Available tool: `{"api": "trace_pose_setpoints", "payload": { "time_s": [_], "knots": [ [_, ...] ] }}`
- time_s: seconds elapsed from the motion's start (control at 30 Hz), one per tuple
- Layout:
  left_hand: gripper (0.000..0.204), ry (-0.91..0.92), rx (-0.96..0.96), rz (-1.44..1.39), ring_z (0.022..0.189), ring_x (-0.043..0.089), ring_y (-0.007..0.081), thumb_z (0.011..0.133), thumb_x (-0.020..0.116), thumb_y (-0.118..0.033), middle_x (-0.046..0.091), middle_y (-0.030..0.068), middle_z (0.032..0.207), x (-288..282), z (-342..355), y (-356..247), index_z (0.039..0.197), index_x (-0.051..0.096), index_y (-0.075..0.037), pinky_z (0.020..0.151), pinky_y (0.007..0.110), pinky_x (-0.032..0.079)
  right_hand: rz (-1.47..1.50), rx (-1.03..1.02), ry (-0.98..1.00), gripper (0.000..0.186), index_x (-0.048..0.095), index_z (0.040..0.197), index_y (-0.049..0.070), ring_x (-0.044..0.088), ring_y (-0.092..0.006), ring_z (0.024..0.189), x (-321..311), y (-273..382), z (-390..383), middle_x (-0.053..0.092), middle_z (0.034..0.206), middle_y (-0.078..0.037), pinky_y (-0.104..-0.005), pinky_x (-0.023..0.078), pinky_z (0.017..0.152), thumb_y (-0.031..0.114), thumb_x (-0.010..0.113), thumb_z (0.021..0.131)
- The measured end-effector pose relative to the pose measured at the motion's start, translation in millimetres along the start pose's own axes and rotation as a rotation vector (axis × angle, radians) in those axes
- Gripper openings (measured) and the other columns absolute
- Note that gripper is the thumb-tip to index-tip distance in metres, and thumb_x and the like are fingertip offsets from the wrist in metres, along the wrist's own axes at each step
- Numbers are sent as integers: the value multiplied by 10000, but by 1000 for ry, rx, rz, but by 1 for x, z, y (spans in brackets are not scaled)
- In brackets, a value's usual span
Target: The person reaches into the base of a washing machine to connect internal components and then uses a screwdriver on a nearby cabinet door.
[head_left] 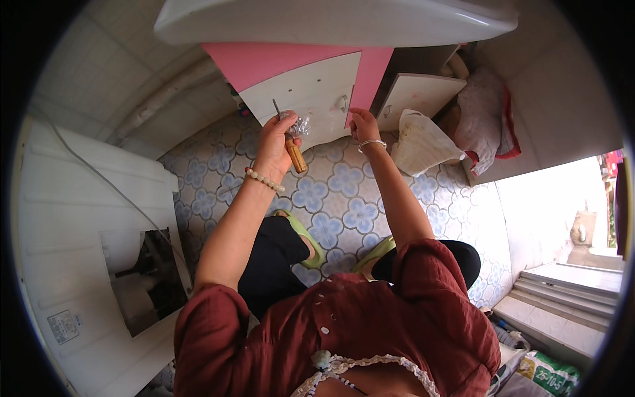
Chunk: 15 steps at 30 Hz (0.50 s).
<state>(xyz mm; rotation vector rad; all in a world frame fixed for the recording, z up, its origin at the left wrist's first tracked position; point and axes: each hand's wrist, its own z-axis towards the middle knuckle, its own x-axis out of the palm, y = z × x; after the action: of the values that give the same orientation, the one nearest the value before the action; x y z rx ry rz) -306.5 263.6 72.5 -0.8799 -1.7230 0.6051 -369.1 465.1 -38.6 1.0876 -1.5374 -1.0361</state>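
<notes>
My left hand [272, 142] is closed around a screwdriver [297, 157] with an amber handle, its metal shaft pointing up and away past my thumb. A small crumpled clear plastic bag [301, 126] is in the same hand; what it contains is too small to make out. My right hand [363, 124] has its fingers curled together beside the edge of a white cabinet door [311, 99]. Whatever those fingers hold, if anything, is hidden. A curved handle [341, 103] sits on that door, just left of my right hand, and dark spots show farther up its face.
Above the pink cabinet [278, 59] juts a white basin [331, 23]. To the right are another open white door [420, 96], a whitish plastic bag [423, 142] and a hanging cloth with red trim [486, 119]. A white appliance [86, 198] with an open panel stands left, on patterned floor tiles [344, 178].
</notes>
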Motion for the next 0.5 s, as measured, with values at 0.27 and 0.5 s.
{"api": "trace_pose_setpoints", "payload": {
  "time_s": [0.27,0.5],
  "knots": [
    [95,-9,43,-62,560,463,92,725,587,-92,504,-5,691,-7,10,-13,797,526,-84,414,227,361,-474,-36,-208,288,502,986,-5,550,-166,486,11,-24,61,565,591,-106,-293,426,483,102,483,719],
    [89,-63,85,-91,553,461,95,725,584,-93,497,-2,684,-13,5,-19,791,524,-80,413,228,361,-752,-376,-170,168,520,880,37,501,-145,457,-6,-47,61,515,573,-61,-279,398,433,85,450,736]
  ]
}}
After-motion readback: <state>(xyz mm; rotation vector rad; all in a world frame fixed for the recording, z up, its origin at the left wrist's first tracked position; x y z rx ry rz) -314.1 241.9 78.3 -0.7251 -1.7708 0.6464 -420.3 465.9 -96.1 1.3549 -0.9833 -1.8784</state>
